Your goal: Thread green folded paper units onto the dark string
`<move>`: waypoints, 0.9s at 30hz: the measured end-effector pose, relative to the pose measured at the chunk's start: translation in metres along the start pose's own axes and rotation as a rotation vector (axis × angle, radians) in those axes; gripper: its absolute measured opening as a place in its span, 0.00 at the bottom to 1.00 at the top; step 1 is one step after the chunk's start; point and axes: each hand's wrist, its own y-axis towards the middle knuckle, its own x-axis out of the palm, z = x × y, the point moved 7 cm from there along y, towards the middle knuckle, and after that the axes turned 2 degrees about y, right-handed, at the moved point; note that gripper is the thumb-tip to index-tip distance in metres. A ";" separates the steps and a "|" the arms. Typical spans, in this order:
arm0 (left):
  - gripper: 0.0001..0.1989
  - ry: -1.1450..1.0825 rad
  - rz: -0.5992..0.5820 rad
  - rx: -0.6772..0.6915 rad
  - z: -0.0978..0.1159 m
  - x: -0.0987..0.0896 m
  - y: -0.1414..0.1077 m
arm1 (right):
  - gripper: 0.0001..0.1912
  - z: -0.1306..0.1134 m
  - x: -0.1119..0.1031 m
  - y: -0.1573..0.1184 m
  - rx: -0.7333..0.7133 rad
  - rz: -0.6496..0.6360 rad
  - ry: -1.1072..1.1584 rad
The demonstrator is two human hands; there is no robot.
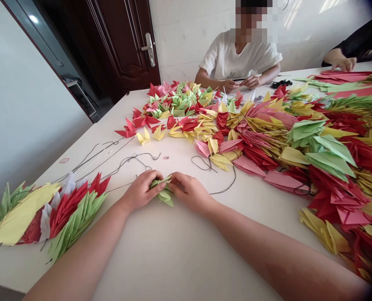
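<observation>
Both hands met at the near middle of the white table [161,251]: the left hand [141,191] and right hand [189,191] pinched a small folded green paper crane [163,193] between fingertips, beside thin dark thread [219,190].

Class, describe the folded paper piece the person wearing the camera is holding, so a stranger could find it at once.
Start at the white table and follow its near edge to the left hand and right hand. Pinched between them is a green paper crane, the only folded piece held off the piles, with dark thread trailing nearby.
</observation>
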 end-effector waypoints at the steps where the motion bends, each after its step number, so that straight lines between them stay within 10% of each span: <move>1: 0.10 0.002 0.000 -0.001 0.000 0.000 0.000 | 0.07 0.001 0.000 0.000 0.006 -0.006 0.014; 27: 0.15 0.008 0.077 -0.067 -0.005 -0.004 0.002 | 0.20 -0.003 0.001 -0.004 0.039 -0.073 0.027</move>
